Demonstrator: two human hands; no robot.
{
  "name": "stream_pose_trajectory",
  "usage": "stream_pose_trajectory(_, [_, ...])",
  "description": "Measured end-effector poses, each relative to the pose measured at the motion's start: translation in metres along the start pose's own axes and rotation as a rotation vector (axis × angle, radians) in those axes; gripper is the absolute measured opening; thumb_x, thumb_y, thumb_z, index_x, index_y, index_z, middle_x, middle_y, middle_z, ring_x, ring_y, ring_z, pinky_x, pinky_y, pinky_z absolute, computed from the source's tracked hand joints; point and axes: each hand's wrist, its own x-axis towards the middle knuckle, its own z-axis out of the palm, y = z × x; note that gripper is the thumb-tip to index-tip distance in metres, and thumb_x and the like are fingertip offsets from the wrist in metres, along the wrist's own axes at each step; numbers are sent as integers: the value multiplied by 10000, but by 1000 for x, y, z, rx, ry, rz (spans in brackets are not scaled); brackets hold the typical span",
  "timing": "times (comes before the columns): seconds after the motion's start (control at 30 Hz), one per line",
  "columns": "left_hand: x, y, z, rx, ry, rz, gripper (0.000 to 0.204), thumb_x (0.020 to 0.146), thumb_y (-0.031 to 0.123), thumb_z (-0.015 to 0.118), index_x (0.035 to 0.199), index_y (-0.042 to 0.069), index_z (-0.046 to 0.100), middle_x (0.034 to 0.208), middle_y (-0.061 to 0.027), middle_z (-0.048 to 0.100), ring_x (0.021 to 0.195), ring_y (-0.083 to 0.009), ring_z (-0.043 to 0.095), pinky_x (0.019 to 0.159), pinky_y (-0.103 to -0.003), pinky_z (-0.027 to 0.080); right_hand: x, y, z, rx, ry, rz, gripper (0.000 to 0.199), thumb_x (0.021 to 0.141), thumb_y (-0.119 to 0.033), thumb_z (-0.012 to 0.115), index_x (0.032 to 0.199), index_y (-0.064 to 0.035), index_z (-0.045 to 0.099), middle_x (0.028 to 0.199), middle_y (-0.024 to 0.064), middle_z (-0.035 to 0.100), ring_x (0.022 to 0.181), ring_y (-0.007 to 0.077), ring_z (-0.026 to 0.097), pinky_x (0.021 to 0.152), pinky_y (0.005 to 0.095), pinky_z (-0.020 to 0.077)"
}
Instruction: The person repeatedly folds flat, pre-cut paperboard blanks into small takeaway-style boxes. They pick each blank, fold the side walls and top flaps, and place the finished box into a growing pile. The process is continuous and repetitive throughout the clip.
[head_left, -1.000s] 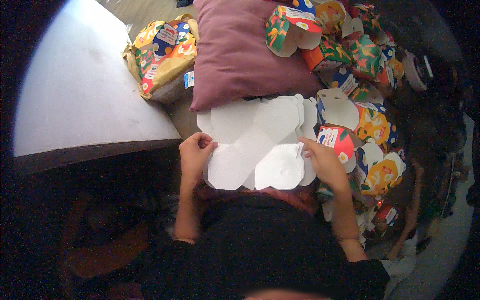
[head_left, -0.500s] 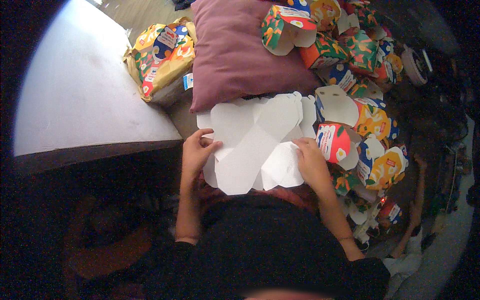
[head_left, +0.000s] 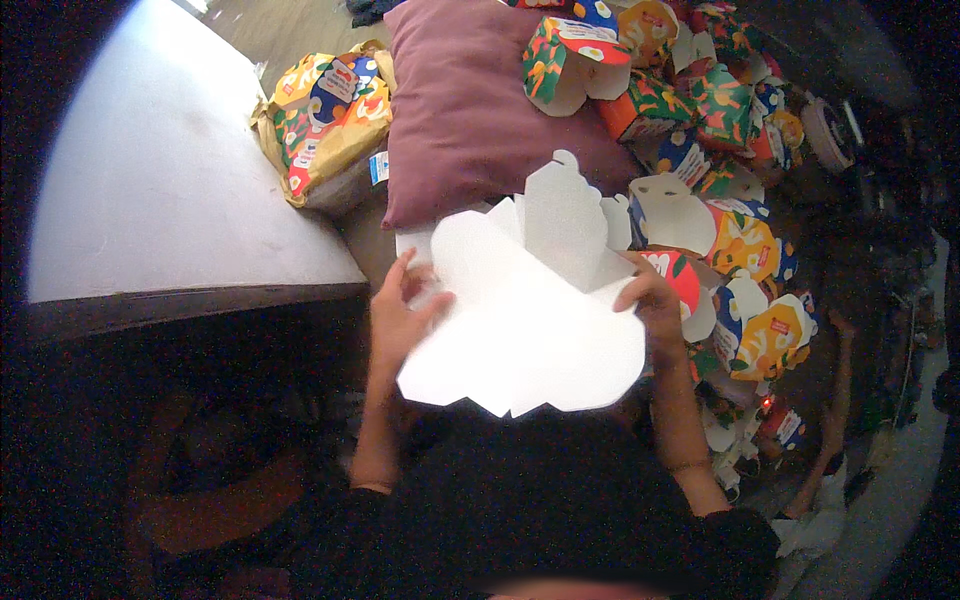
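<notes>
A white, unfolded cardboard box blank is raised over my lap, its plain side up, with one flap standing at the far end. My right hand grips its right edge, the thumb on the upper side and the fingers partly hidden. At the left edge is my left hand, its fingers curved and apart and its thumb against the card. More white card shows beneath, beside the left fingers.
A mauve cushion lies ahead. Several colourful printed boxes crowd the right side. Printed cartons in a torn brown wrapper sit at the far left, beside a large white surface. Another person's arm shows at the right.
The blank has lifted and tilted, its near part now broader and brighter. One flap has risen at the far end. My right hand has moved slightly right; the left has shifted a little.
</notes>
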Motion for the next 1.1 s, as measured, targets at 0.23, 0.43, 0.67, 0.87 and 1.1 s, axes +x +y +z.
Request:
stream_pose_trajectory(0.23, [-24, 68, 14, -756, -633, -133, 634, 773, 502, 620, 1163, 17, 502, 1160, -164, 538, 1045, -235, 522, 865, -351, 426, 18, -33, 39, 426, -21, -176, 88, 756, -124, 700, 696, -97, 641, 707, 2, 581, 798, 181, 557, 832, 378, 402])
stream_pose_trajectory(0.43, [-38, 134, -4, -941, -711, -115, 685, 828, 248, 661, 1357, 2, 302, 1334, -126, 401, 1215, -228, 409, 1029, -363, 318, 34, -75, 48, -464, -127, -254, 192, 636, -195, 788, 680, -82, 639, 911, 41, 538, 1015, 228, 531, 846, 397, 430])
stream_pose_trajectory(0.67, [-33, 156, -3, -754, -635, -316, 478, 904, 148, 527, 1318, -19, 358, 1292, -133, 446, 1198, -201, 408, 1015, -337, 306, 29, -69, 49, -686, -34, -232, 214, 614, -123, 800, 711, -41, 627, 1120, 127, 505, 1086, 287, 525, 843, 384, 477])
stream_pose_trajectory(0.87, [-29, 151, 3, -650, -683, -73, 452, 917, 194, 507, 1304, -8, 389, 1246, -119, 493, 1153, -187, 445, 982, -323, 345, 29, -55, 50, -764, 44, -320, 207, 665, -120, 774, 741, -28, 605, 1148, 186, 550, 1062, 308, 554, 882, 385, 450])
stream_pose_trajectory(1.1, [-29, 156, -2, -780, -555, -830, 491, 867, 271, 586, 1276, 40, 442, 1199, -105, 527, 1108, -191, 506, 882, -353, 448, 25, -53, 57, -750, 134, -413, 199, 713, -124, 748, 770, -31, 582, 1151, 191, 565, 1062, 325, 565, 869, 389, 469])
